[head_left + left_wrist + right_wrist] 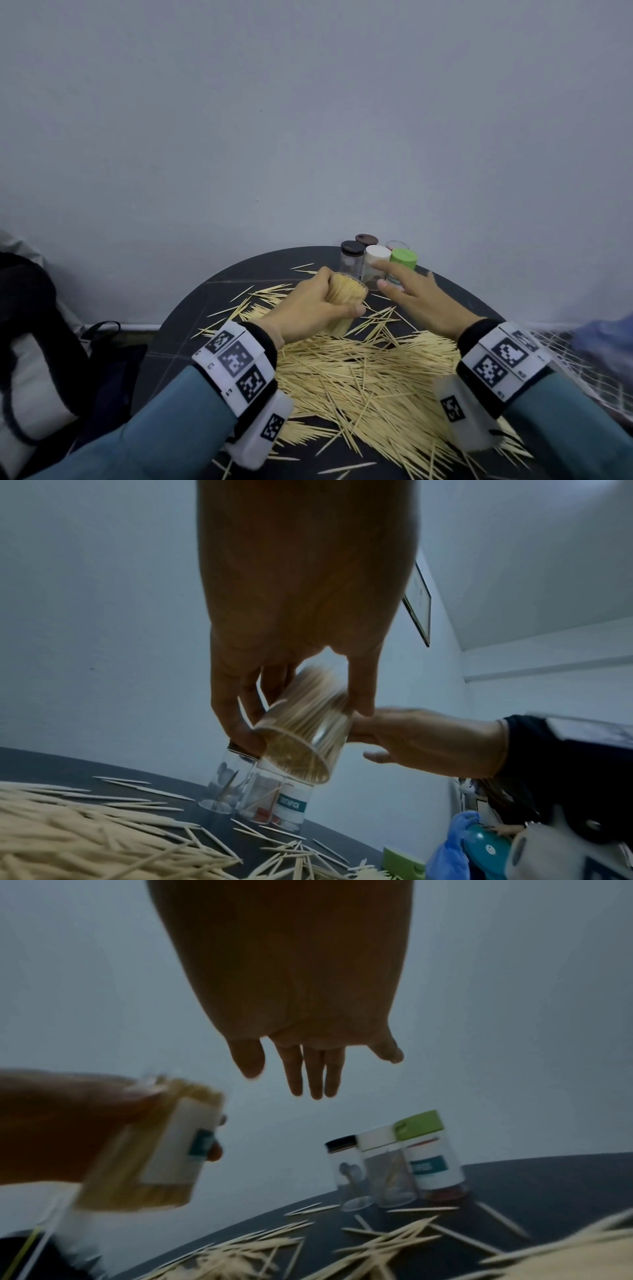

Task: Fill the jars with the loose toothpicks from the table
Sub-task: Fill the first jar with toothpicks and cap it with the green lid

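My left hand (337,295) grips a clear lidless jar (344,301) packed with toothpicks and holds it tilted above the round dark table (191,318). In the left wrist view the jar (301,731) has its open mouth turned down and forward. My right hand (394,279) is open with its fingers (310,1074) straight. It hovers just short of the upright jars at the table's far edge: black-lidded (352,257), white-lidded (376,256) and green-lidded (405,261). A big pile of loose toothpicks (359,370) lies under both wrists.
Behind the jar group stand a brown-lidded jar (366,238) and a clear one (397,245), close to the grey wall. A black bag (37,329) sits off the table on the left. Blue plastic (603,339) lies at the right.
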Demonstrator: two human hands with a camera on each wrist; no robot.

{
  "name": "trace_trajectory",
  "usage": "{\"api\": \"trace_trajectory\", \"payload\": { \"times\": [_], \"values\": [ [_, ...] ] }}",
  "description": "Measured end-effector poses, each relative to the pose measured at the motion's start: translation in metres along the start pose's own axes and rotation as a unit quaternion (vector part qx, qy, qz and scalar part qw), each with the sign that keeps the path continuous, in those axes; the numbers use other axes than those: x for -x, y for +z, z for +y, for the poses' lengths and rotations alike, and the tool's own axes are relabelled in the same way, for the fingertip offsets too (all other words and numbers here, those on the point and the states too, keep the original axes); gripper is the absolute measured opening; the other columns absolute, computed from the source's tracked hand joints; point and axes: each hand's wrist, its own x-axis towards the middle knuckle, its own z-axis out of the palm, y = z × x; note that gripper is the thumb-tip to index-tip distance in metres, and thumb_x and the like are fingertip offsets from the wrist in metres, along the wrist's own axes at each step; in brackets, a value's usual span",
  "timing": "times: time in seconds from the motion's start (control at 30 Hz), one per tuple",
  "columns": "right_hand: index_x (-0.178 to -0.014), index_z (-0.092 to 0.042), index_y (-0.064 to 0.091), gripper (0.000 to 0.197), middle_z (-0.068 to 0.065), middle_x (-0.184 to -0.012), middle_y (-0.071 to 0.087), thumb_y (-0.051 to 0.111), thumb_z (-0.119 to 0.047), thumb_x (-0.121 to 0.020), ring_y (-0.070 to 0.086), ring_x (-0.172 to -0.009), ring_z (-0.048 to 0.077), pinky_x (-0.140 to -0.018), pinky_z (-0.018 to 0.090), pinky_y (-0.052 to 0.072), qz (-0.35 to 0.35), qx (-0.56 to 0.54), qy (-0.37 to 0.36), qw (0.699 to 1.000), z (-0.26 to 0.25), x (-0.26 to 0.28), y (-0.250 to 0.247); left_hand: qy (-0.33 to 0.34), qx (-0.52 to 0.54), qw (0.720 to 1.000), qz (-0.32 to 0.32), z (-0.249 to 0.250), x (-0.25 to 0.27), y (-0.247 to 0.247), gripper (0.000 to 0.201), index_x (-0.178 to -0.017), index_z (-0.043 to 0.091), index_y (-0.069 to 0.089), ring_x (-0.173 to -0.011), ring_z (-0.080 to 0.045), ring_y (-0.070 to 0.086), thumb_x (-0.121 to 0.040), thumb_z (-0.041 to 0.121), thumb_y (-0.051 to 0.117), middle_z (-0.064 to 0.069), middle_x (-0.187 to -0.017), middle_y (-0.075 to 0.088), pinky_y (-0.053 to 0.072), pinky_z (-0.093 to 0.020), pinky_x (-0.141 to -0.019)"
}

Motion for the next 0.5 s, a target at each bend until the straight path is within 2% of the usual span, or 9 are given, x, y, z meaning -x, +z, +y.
{"api": "trace_trajectory", "payload": {
  "times": [0.07, 0.13, 0.33, 0.5],
  "values": [
    [-0.139, -0.025, 0.036, 0.043, -0.005, -0.146, 0.038, 0.043, -0.034, -0.097, 0.034, -0.135, 0.016, -0.115, 0.055, 0.009, 0.0, 0.036, 0.055, 0.998, 0.028, -0.005, -0.006, 0.011, 0.009, 1.0, -0.002, 0.003, 0.0, 0.003, 0.04, -0.103, 0.017, 0.045, -0.087, -0.007, 0.055, -0.081, 0.039, 0.07, 0.005, -0.1, 0.058, 0.042, -0.018, -0.067],
    [-0.14, -0.023, 0.036, 0.048, -0.001, -0.148, 0.036, 0.049, -0.033, -0.095, 0.034, -0.135, 0.019, -0.113, 0.054, 0.02, -0.005, 0.078, 0.105, 0.991, 0.054, -0.006, -0.01, 0.024, 0.019, 1.0, -0.001, 0.007, 0.0, 0.006, 0.041, -0.107, 0.018, 0.045, -0.09, -0.005, 0.057, -0.08, 0.036, 0.071, 0.006, -0.101, 0.059, 0.043, -0.014, -0.068],
    [-0.144, -0.026, 0.03, 0.058, 0.0, -0.152, 0.026, 0.054, -0.029, -0.092, 0.033, -0.135, 0.024, -0.11, 0.051, 0.029, -0.064, 0.21, 0.212, 0.952, 0.101, 0.003, -0.015, 0.054, 0.026, 0.998, 0.009, 0.009, -0.001, 0.012, 0.047, -0.111, 0.019, 0.049, -0.092, -0.002, 0.06, -0.074, 0.031, 0.076, 0.008, -0.101, 0.062, 0.048, -0.01, -0.071],
    [-0.145, -0.018, 0.029, 0.055, 0.012, -0.145, 0.036, 0.051, -0.021, -0.094, 0.039, -0.131, 0.026, -0.107, 0.033, 0.034, -0.126, 0.225, 0.254, 0.932, 0.108, 0.009, -0.02, 0.069, 0.03, 0.997, 0.008, 0.009, -0.001, 0.013, 0.049, -0.111, 0.019, 0.052, -0.09, 0.003, 0.058, -0.071, 0.03, 0.079, 0.009, -0.101, 0.063, 0.044, -0.004, -0.068]
  ]
}}
